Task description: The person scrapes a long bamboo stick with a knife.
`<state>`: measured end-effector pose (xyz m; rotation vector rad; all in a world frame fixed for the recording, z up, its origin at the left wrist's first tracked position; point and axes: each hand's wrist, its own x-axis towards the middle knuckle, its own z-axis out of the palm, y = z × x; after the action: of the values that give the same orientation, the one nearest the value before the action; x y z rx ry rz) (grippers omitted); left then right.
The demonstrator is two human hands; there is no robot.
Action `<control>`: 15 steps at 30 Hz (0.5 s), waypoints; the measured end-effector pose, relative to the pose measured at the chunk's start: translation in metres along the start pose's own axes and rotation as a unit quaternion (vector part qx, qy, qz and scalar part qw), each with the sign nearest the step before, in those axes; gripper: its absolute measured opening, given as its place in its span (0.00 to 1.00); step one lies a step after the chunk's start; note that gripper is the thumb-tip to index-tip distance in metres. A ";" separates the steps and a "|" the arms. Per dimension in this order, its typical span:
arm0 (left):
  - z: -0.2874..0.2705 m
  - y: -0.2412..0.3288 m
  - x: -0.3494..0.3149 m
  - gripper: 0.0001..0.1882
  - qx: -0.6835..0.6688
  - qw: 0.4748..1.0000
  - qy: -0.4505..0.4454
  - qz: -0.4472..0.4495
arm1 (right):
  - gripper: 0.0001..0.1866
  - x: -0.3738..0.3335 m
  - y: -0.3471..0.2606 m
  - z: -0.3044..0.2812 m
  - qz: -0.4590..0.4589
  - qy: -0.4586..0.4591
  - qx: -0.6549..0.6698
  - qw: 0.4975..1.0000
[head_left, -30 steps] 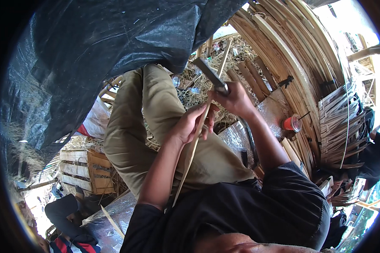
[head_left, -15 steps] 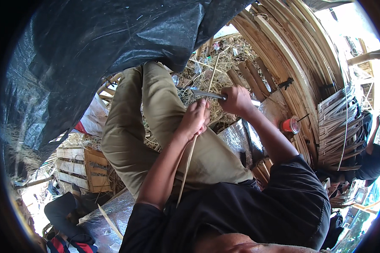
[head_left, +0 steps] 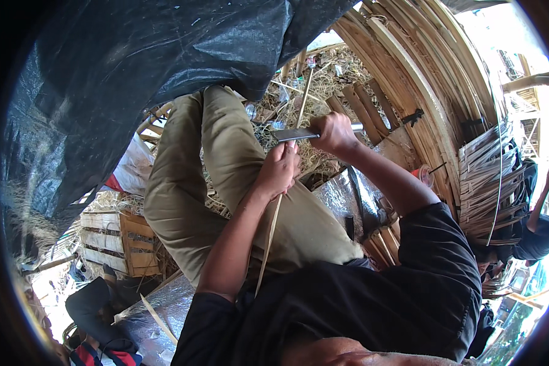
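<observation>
A long, thin, pale strip, apparently bamboo (head_left: 269,247), runs from my lap up past my knee toward the littered ground. My left hand (head_left: 280,168) is closed around its middle, above my thigh. In my right hand (head_left: 334,133) is a knife (head_left: 295,134) with a broad grey blade; its pale handle end sticks out on the far side of the fist. The blade lies across the strip, just beyond my left fingers, with its tip pointing left. Whether the edge is cutting into the strip cannot be made out.
Bundled split bamboo slats (head_left: 402,73) curve along the right. Dark plastic sheeting (head_left: 146,55) hangs at upper left. A wooden crate (head_left: 107,241) stands at left. Close to my right forearm is a red cup (head_left: 422,175). Another person's dark-clothed leg (head_left: 91,305) shows at lower left.
My right hand has shifted slightly up and left with the knife, whose blade face now shows broader. The left hand still grips the strip, a little lower.
</observation>
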<state>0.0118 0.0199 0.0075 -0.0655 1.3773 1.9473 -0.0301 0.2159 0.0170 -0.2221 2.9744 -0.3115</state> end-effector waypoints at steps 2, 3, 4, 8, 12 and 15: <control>-0.002 0.000 0.000 0.15 -0.009 1.000 0.005 0.008 | 0.07 0.006 -0.001 0.000 0.000 -0.006 -0.018 1.000; -0.003 0.000 0.000 0.15 -0.008 1.000 0.005 0.008 | 0.07 0.007 -0.001 0.001 -0.009 -0.003 -0.019 1.000; -0.003 0.001 0.001 0.15 -0.017 1.000 0.007 0.012 | 0.07 0.010 -0.001 0.001 -0.018 0.001 -0.022 1.000; -0.003 0.007 -0.004 0.16 -0.042 0.999 0.021 0.017 | 0.07 0.020 -0.001 0.006 -0.013 0.047 0.000 0.999; 0.002 0.008 -0.029 0.16 0.036 0.998 -0.031 0.046 | 0.14 0.071 0.068 -0.040 0.282 -0.001 -0.042 0.958; 0.002 0.010 -0.022 0.15 0.009 0.999 -0.029 0.044 | 0.19 0.064 0.110 -0.039 0.277 0.011 -0.035 0.960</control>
<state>0.0224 0.0090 0.0260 0.0598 1.3803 1.9930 -0.1132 0.3195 0.0230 0.6029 2.9087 -0.1357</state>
